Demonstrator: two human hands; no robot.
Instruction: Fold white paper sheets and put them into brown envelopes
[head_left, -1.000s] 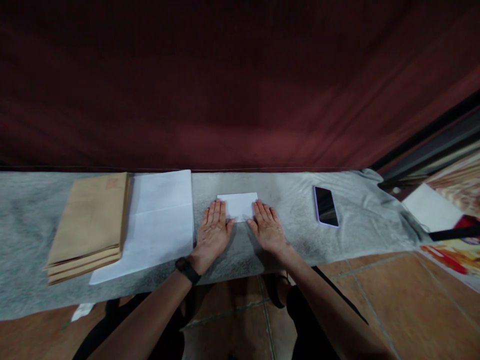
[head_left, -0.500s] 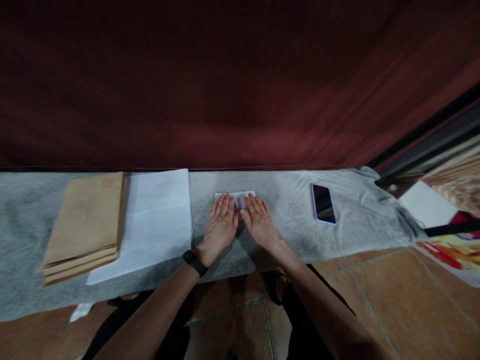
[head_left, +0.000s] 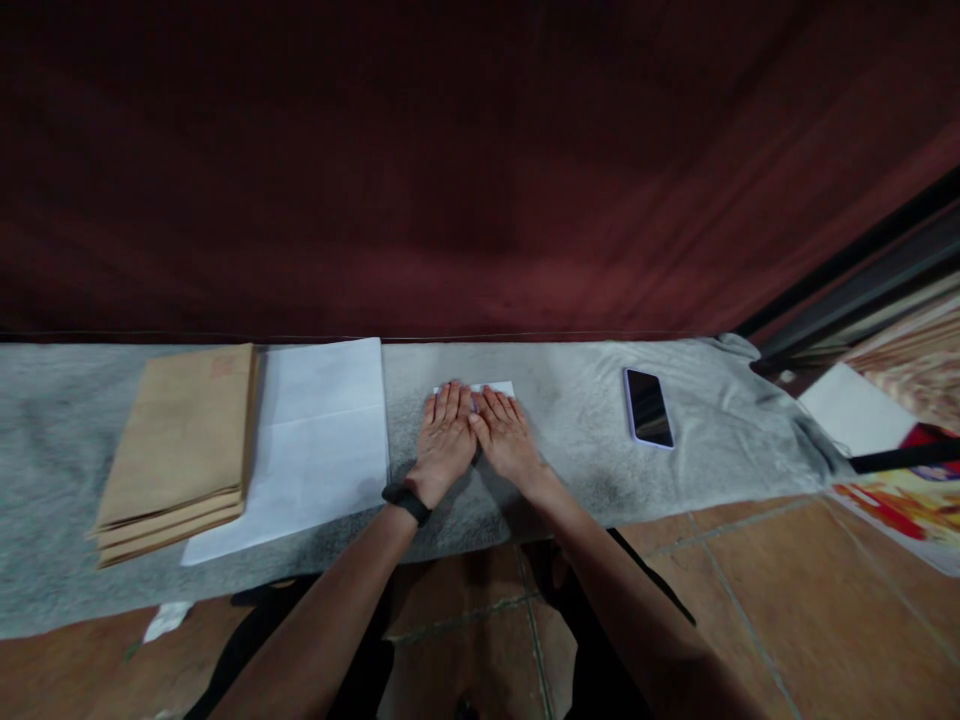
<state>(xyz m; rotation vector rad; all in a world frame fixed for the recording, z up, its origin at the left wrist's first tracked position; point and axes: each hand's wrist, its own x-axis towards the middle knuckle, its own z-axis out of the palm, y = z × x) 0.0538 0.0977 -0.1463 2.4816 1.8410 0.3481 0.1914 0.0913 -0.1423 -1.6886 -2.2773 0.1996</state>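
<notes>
A small folded white paper (head_left: 496, 387) lies on the grey cloth in front of me, mostly covered by my hands. My left hand (head_left: 446, 430) rests flat on its left part, fingers stretched out, with a black band at the wrist. Flat on the right part lies my right hand (head_left: 506, 435), its thumb touching the edge of my left hand. Only the paper's far edge and a sliver between the hands show.
Left of my hands, large white sheets (head_left: 330, 440) lie partly under a stack of brown paper envelopes (head_left: 184, 430). A phone (head_left: 649, 408) in a purple case lies to the right. Behind the grey cloth (head_left: 570, 370) hangs a dark red curtain (head_left: 480, 200). Tiled floor (head_left: 750, 580) shows below.
My hands have moved closer together over the folded paper and now touch, covering most of it. The view has shifted slightly.
</notes>
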